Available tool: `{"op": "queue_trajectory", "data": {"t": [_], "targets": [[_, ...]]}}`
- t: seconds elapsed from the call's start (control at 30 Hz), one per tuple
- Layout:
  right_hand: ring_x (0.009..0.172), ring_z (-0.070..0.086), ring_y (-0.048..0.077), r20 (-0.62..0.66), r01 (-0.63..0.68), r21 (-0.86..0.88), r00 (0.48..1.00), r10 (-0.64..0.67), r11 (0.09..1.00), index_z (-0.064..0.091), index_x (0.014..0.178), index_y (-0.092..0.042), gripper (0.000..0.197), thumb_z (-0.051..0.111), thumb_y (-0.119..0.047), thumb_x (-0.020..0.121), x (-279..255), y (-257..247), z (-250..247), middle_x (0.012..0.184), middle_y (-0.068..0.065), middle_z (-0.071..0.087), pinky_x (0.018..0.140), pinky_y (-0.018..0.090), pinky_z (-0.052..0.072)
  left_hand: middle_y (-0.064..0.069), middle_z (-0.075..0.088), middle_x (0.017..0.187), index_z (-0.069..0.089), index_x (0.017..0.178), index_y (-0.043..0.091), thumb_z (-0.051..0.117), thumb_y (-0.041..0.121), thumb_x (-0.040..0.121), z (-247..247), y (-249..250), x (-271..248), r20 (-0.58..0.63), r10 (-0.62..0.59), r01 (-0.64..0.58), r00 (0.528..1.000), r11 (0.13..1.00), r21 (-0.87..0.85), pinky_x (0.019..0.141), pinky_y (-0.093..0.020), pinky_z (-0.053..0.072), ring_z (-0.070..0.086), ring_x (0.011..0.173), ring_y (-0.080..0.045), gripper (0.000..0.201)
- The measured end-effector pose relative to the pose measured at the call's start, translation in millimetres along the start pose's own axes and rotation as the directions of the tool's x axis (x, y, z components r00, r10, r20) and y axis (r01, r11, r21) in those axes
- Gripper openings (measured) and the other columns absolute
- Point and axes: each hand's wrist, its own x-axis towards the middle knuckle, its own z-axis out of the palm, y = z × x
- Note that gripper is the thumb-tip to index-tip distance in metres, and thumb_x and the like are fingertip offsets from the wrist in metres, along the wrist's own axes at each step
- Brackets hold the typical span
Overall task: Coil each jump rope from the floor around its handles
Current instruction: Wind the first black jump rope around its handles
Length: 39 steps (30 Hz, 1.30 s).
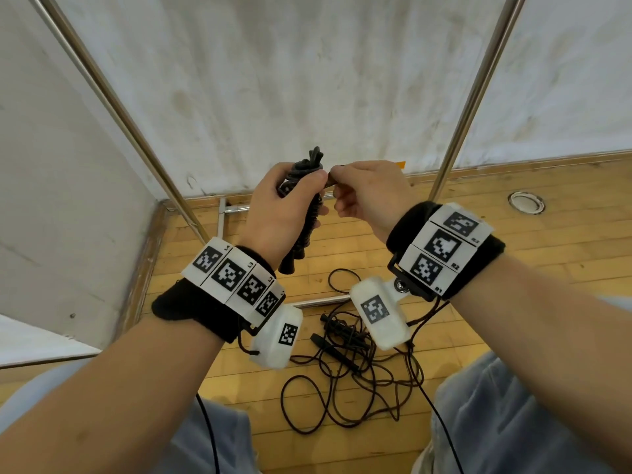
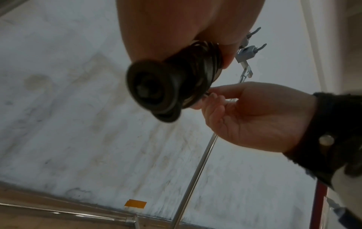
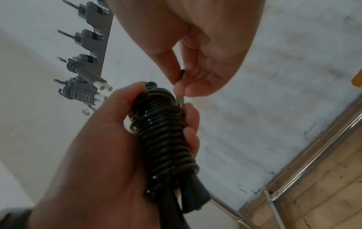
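Note:
My left hand (image 1: 284,206) grips a black jump rope (image 1: 309,217) wound in tight coils round its two handles, held upright at chest height. In the right wrist view the coils (image 3: 166,139) run down the handles inside the left hand (image 3: 109,147). My right hand (image 1: 362,189) pinches the rope's end at the top of the bundle, thumb and forefinger together (image 3: 180,86). The left wrist view looks at the handles' butt ends (image 2: 152,91), with the right hand (image 2: 245,111) beside them. Another black jump rope (image 1: 352,367) lies tangled and loose on the floor below, its handles (image 1: 337,340) among the loops.
Two slanted metal poles (image 1: 113,107) (image 1: 478,90) of a frame stand before a white wall. The floor is wooden (image 1: 513,268), with a round metal plate (image 1: 526,202) at right. A grey wall rack (image 3: 92,43) holds coiled grey ropes with white handles.

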Motion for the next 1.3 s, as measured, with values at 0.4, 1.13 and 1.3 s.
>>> {"op": "queue_trajectory", "data": {"t": [0.4, 1.13, 1.3], "targets": [[0.037, 0.047, 0.011, -0.126, -0.069, 0.067, 0.989, 0.077, 0.995, 0.064, 0.069, -0.003, 0.024, 0.054, -0.006, 0.09, 8.2, -4.3, -11.2, 0.048, 0.001, 0.049, 0.042, 0.022, 0.043, -0.003, 0.07, 0.069, 0.068, 0.087, 0.015, 0.067, 0.034, 0.082, 1.3, 4.3, -3.0, 0.042, 0.045, -0.046, 0.998, 0.999, 0.019, 0.048, -0.026, 0.052, 0.071, 0.062, -0.022, 0.019], [0.054, 0.062, 0.013, -0.08, 0.013, 0.132, 0.997, -0.003, 0.991, 0.066, 0.08, -0.005, 0.02, 0.052, -0.009, 0.094, -3.6, 11.1, 1.6, 0.068, 0.007, 0.066, 0.058, 0.022, 0.054, 0.001, 0.067, 0.074, 0.064, 0.097, 0.023, 0.069, 0.025, 0.085, -4.8, -5.7, 7.8, 0.024, 0.009, -0.012, 1.0, 0.993, 0.12, 0.053, -0.037, 0.054, 0.069, 0.073, -0.028, 0.014], [0.053, 0.062, 0.014, -0.112, -0.004, 0.096, 0.994, 0.014, 0.995, 0.062, 0.071, -0.006, 0.028, 0.05, -0.011, 0.096, 2.9, 3.4, -10.5, 0.063, 0.006, 0.064, 0.058, 0.025, 0.056, -0.007, 0.066, 0.07, 0.068, 0.086, 0.009, 0.068, 0.022, 0.086, -8.1, 2.2, 9.3, 0.084, 0.011, -0.015, 0.996, 0.998, 0.053, 0.061, -0.035, 0.058, 0.066, 0.061, -0.024, 0.013]]}}
